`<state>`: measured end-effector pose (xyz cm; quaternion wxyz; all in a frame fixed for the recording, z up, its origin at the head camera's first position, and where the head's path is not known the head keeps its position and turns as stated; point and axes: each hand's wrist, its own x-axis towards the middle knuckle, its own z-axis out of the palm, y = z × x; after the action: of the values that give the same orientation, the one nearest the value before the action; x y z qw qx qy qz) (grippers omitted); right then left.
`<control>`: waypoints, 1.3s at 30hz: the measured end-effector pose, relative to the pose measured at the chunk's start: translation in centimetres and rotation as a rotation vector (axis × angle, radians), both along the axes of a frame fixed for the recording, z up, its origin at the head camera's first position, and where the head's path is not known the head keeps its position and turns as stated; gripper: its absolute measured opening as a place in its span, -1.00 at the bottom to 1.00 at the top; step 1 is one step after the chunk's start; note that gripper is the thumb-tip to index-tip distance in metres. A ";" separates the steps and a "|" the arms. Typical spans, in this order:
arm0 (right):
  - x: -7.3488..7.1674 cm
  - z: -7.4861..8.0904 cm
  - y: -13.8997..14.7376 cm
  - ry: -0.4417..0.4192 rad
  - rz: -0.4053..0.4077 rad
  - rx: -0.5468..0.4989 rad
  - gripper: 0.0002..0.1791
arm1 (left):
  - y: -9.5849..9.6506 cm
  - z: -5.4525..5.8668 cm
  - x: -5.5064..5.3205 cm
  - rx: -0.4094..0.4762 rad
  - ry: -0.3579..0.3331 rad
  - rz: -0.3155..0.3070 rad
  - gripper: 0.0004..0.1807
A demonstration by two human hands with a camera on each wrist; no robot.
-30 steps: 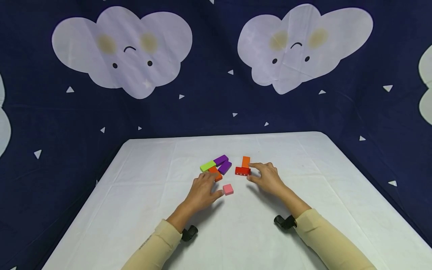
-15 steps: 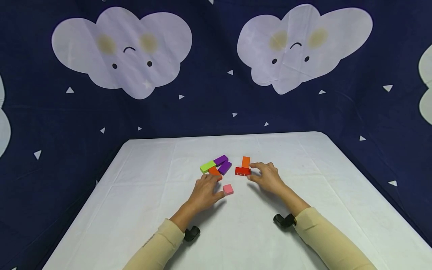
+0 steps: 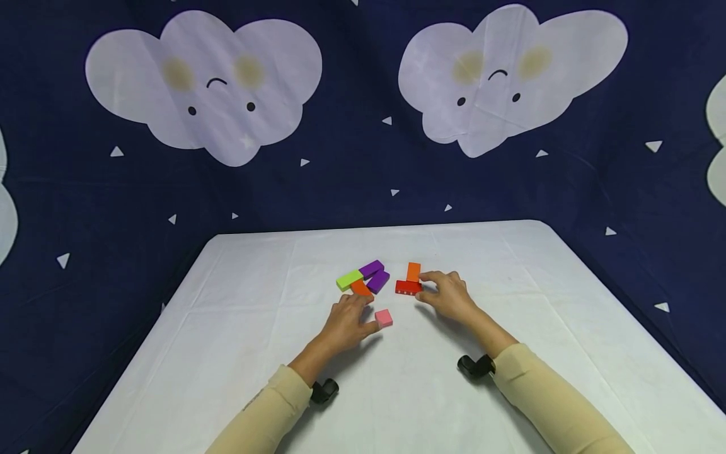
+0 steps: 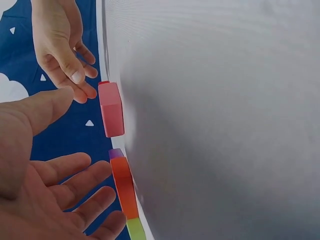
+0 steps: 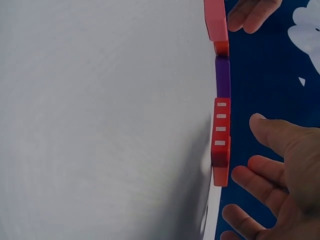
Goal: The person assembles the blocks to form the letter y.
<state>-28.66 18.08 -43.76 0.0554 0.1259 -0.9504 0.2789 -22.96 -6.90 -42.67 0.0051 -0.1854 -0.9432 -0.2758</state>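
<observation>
In the head view my left hand [image 3: 346,325] hovers by the pink block [image 3: 383,318], thumb overlapping its left edge. Its fingertips overlap the near end of an orange block [image 3: 360,288]. The left wrist view shows these fingers [image 4: 82,180] spread and holding nothing. My right hand [image 3: 450,296] is at the right end of a red block [image 3: 408,287] with white marks along its side. A second orange block [image 3: 413,272] stands behind the red one. In the right wrist view the right thumb [image 5: 272,131] and fingers are apart, with nothing between them.
Beyond my left hand lie a lime green block [image 3: 349,280] and two purple blocks [image 3: 371,269], close to the left orange block. All rest on a white-covered table [image 3: 238,353]. A dark blue cloth [image 3: 351,176] with clouds hangs behind the far edge.
My left hand has shifted slightly right and toward me, so its fingers cover less of the orange block. The right hand has hardly moved, and the blocks stay where they were.
</observation>
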 end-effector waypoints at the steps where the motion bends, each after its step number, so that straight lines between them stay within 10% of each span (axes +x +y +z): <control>1: 0.0 0.0 0.0 0.001 -0.001 0.001 -0.46 | 0.0 0.0 0.0 0.005 -0.006 0.000 -0.38; 39: -1.1 -0.8 -0.2 -0.054 -0.023 -0.005 -0.50 | 0.6 -0.8 -1.1 0.074 -0.087 -0.038 -0.41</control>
<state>-29.76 17.91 -44.55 0.0333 0.1073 -0.9522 0.2840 -24.05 -6.32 -43.46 -0.0342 -0.1907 -0.9280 -0.3183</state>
